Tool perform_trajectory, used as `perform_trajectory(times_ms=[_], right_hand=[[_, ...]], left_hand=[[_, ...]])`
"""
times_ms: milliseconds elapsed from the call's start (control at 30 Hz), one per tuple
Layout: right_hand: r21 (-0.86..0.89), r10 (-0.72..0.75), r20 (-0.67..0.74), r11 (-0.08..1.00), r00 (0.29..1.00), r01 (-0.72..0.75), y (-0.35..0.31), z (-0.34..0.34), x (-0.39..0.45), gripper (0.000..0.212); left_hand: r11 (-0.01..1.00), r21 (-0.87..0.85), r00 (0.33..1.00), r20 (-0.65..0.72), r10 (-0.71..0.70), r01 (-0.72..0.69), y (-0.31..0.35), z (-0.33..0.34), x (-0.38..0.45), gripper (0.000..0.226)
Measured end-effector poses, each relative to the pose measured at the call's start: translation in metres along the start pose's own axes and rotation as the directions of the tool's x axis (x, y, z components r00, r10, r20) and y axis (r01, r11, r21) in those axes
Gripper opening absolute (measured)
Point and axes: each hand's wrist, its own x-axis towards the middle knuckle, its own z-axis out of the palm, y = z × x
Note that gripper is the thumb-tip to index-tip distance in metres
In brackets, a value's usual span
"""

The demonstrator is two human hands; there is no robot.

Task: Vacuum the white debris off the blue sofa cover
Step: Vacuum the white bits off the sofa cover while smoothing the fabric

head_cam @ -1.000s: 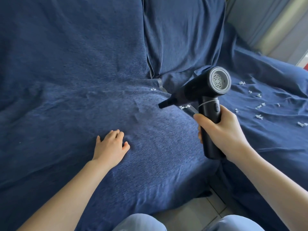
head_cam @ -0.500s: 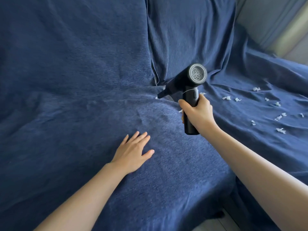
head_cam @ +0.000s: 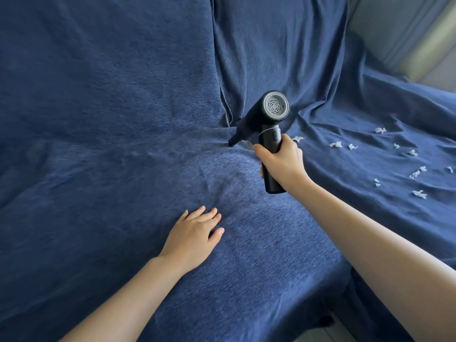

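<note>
The handheld vacuum [head_cam: 267, 134] is gripped by its handle in the right hand [head_cam: 283, 161], fingers wrapped round it. Its nozzle has been carried forward into the crease between the seat cushions, where earlier scraps are no longer seen. The left hand [head_cam: 195, 238] remains flat, fingers spread, on the blue sofa cover [head_cam: 111, 144]. White debris [head_cam: 394, 156] is left scattered to the right, untouched.

head cam | looks fwd+down | close over sofa cover [head_cam: 103, 124] | single view
</note>
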Motion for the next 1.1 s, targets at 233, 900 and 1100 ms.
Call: perform_trajectory(times_ms=[233, 900, 1100], right_hand=[[-0.035, 0.039, -0.019, 0.999, 0.999, -0.040, 0.011, -0.016, 0.005, 0.032], [0.015, 0.067, -0.186, 0.998, 0.980, -0.065, 0.010, -0.085, -0.015, 0.032], [0.025, 0.129, -0.123, 0.992, 0.984, -0.127, 0.019, -0.103, -0.046, 0.031]], left_hand=[[0.994, 0.105, 0.994, -0.109, -0.016, 0.027, 0.012, -0.007, 0.021, 0.045], [0.998, -0.018, 0.998, 0.038, 0.053, -0.052, 0.027, 0.006, 0.050, 0.041], [0.997, 0.065, 1.000, 0.007, 0.030, -0.031, 0.036, 0.011, 0.053, 0.046]])
